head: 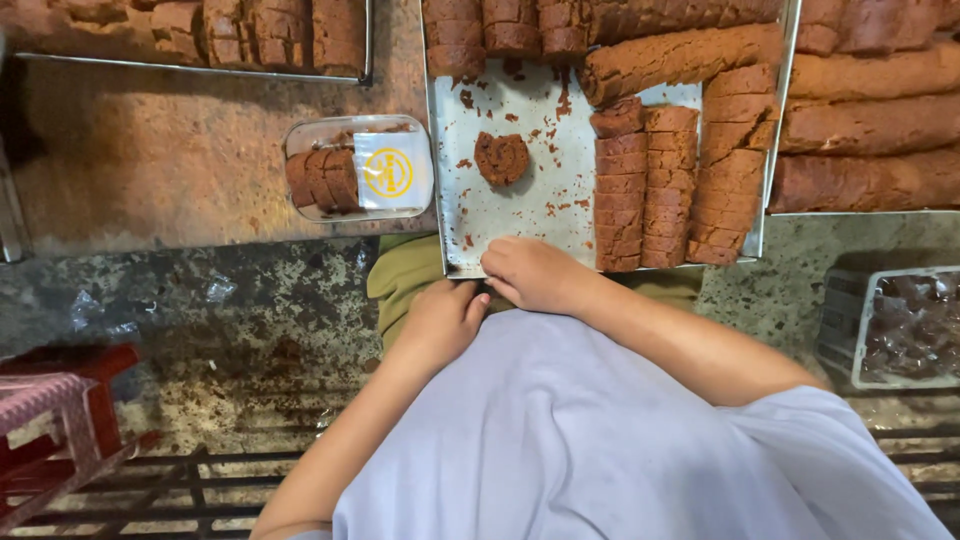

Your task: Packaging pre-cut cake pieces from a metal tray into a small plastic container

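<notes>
1. A rust-brown, worn surface (170, 170) is seen across the top of the view.
2. A metal tray (520, 215) scattered with crumbs is set on it at the centre, its near edge overhanging.
3. A clear plastic box (358, 168) with a yellow-marked label is placed just left of that tray.
4. Another tray (200, 66) is set at the upper left, and a third tray (860, 212) at the right.
5. A speckled floor (250, 300) is seen below.

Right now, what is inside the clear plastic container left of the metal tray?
The clear plastic container holds three brown cake slices standing on edge at its left end. A white label covers whatever lies in its right half.
</notes>
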